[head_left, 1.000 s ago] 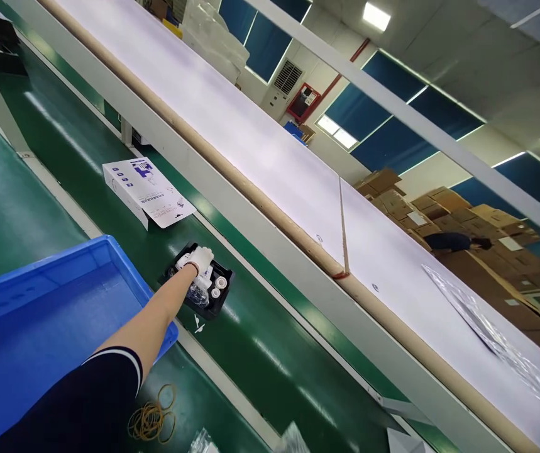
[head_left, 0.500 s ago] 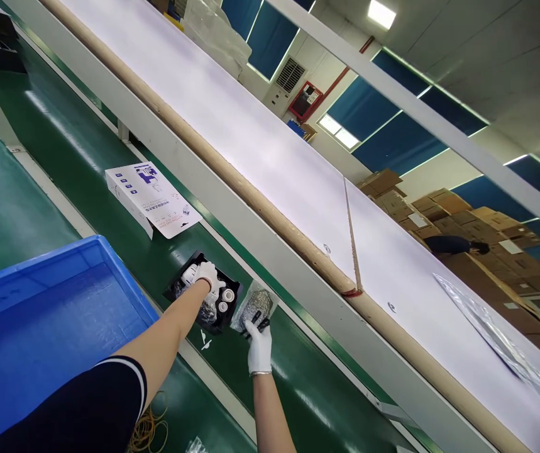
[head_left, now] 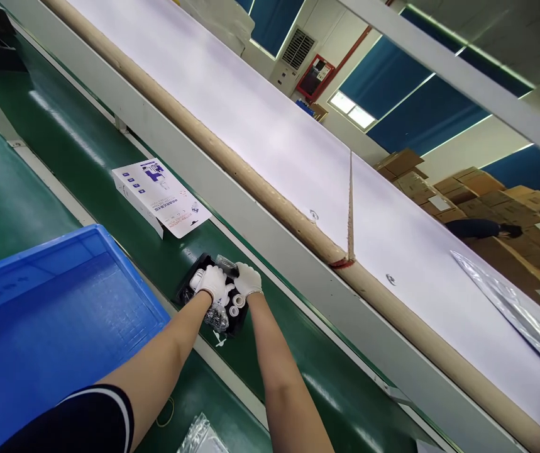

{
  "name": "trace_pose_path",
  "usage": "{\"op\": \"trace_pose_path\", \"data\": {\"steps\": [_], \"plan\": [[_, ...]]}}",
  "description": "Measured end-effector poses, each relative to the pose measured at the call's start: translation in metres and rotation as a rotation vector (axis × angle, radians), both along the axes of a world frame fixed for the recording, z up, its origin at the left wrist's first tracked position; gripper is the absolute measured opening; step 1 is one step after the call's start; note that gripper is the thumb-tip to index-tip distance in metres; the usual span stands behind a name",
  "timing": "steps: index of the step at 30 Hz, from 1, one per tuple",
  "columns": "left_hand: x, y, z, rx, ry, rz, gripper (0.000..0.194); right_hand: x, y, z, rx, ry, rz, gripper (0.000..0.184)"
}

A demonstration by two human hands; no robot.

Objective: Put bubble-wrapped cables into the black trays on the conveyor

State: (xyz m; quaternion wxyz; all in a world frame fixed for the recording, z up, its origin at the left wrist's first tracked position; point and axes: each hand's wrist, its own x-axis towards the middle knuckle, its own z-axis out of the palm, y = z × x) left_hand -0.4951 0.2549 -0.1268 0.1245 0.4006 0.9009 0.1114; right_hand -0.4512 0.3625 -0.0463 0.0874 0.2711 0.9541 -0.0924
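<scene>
A black plastic tray (head_left: 185,290) lies on the green conveyor belt (head_left: 81,163), holding small white round parts (head_left: 236,302) and a clear bagged item (head_left: 217,316). My left hand (head_left: 214,284), in a white glove, rests on the tray's contents. My right hand (head_left: 247,279), also gloved, presses a small clear bag with a dark item (head_left: 227,263) into the tray's far side. Both hands touch over the tray. What lies under the palms is hidden.
A white printed box (head_left: 161,196) lies on the belt beyond the tray. A blue bin (head_left: 53,314) stands at my near left. A white shelf (head_left: 270,138) runs above the belt. Clear bags (head_left: 198,437) lie near me. Cardboard boxes (head_left: 468,195) are stacked far right.
My right hand came in from below with the bagged dark item and carried it left onto the tray. My left hand stayed on the tray. The view shifted slightly.
</scene>
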Motion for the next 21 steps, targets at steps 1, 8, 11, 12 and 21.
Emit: {"op": "trace_pose_path", "data": {"steps": [1, 8, 11, 12, 21], "plan": [[0.007, -0.002, 0.002, 0.017, 0.016, 0.006, 0.05, -0.003, -0.002, -0.004, 0.005, -0.02, 0.017, 0.036], [0.04, 0.003, 0.008, 0.056, 0.033, 0.022, 0.031, 0.027, 0.005, -0.021, 0.013, -0.145, 0.045, 0.044], [0.051, 0.01, 0.004, 0.075, 0.004, 0.043, 0.025, 0.043, 0.01, -0.024, 0.001, -0.18, 0.048, 0.049], [0.054, 0.012, 0.002, 0.088, -0.007, 0.053, 0.024, 0.046, 0.011, -0.026, -0.002, -0.186, 0.047, 0.053], [0.078, 0.013, 0.003, 0.281, -0.04, 0.148, 0.036, 0.063, 0.014, -0.045, 0.012, -0.197, -0.123, 0.075]]}}
